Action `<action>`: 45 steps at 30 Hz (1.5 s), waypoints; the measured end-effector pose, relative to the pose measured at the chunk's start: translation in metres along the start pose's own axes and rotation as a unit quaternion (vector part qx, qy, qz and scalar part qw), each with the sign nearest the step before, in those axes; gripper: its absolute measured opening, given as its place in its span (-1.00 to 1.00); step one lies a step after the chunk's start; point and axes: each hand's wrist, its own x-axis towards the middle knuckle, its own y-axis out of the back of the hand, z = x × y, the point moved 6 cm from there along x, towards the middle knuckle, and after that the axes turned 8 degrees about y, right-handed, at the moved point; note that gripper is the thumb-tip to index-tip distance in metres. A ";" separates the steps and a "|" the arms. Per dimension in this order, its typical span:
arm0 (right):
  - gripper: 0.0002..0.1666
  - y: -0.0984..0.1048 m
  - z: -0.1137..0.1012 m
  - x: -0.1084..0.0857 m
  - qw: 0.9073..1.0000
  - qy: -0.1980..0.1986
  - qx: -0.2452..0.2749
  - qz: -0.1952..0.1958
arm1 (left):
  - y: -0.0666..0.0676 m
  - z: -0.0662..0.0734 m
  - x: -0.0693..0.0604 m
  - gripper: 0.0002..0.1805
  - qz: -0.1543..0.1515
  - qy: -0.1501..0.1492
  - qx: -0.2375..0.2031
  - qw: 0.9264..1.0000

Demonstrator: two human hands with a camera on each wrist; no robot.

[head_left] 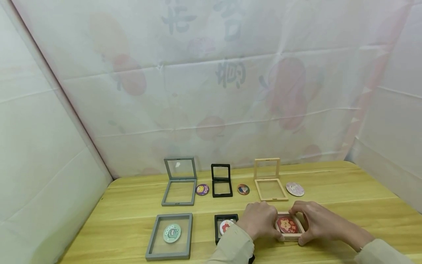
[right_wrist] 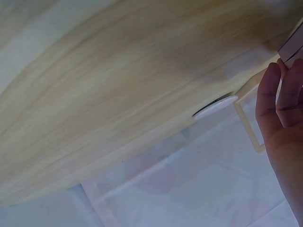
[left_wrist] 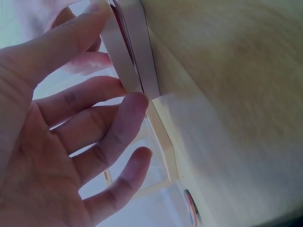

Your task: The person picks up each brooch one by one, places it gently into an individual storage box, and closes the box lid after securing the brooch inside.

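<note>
A small light wood-coloured frame [head_left: 291, 237] with a red round badge [head_left: 287, 224] inside lies at the front right of the table. My left hand [head_left: 260, 221] grips its left side and my right hand [head_left: 318, 222] its right side, fingers and thumbs curled at the edges. In the left wrist view the frame's two halves [left_wrist: 137, 52] lie nearly together with a narrow gap, a red edge showing between them; my left hand [left_wrist: 61, 123] holds them by thumb and fingers. At the right wrist view's edge, my right hand [right_wrist: 286, 127] touches the frame [right_wrist: 291, 47].
Behind stand opened grey [head_left: 179, 192], black [head_left: 222, 185] and beige [head_left: 271, 189] frames, with round badges beside them, one of them white-pink [head_left: 295, 189]. A grey frame [head_left: 189, 234] with a green badge [head_left: 172, 233] lies front left; a black frame [head_left: 216, 229] is partly behind my left sleeve.
</note>
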 end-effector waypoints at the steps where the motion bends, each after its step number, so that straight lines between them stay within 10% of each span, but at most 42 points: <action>1: -0.30 0.000 0.000 0.000 1.000 0.001 -0.001 0.001 | 0.000 0.000 0.000 -0.49 0.000 0.000 0.001 1.000; 45: -0.21 -0.007 0.003 -0.001 0.999 0.007 0.044 -0.015 | 0.001 0.018 -0.006 -0.52 0.059 -0.024 0.129 0.990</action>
